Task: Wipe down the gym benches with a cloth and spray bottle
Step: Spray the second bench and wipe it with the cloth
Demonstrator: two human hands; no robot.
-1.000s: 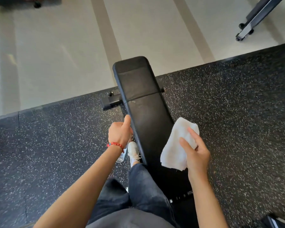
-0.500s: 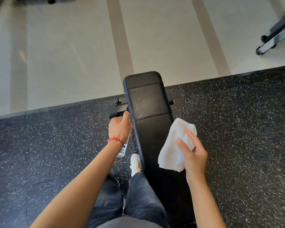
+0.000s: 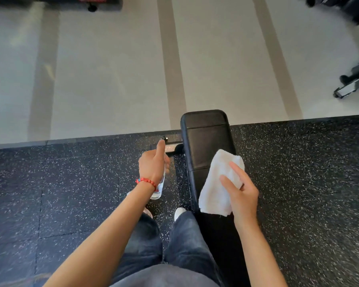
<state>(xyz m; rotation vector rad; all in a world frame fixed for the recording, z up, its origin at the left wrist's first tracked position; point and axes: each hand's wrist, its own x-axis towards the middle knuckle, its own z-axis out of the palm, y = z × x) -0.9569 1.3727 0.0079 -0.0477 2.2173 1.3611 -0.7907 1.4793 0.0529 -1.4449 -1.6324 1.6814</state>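
A black padded gym bench (image 3: 206, 137) runs away from me across the speckled rubber floor. My left hand (image 3: 152, 165), with a red bead bracelet on the wrist, grips a clear spray bottle (image 3: 159, 190) just left of the bench, thumb raised over its top; most of the bottle is hidden behind the hand. My right hand (image 3: 241, 193) holds a folded white cloth (image 3: 219, 183) over the bench's right side, fingers spread on top of it. Whether the cloth touches the pad is not clear.
My legs in dark jeans and white shoes (image 3: 179, 212) stand left of the bench. Its metal foot bar (image 3: 170, 147) sticks out to the left. Pale floor (image 3: 112, 69) lies beyond the rubber mat. Other equipment frames (image 3: 352, 85) stand at the far right and top left.
The view has tilted up, so the bench sits lower in frame. My left hand with the bottle has moved forward toward the foot bar. The right hand and cloth keep their place over the bench.
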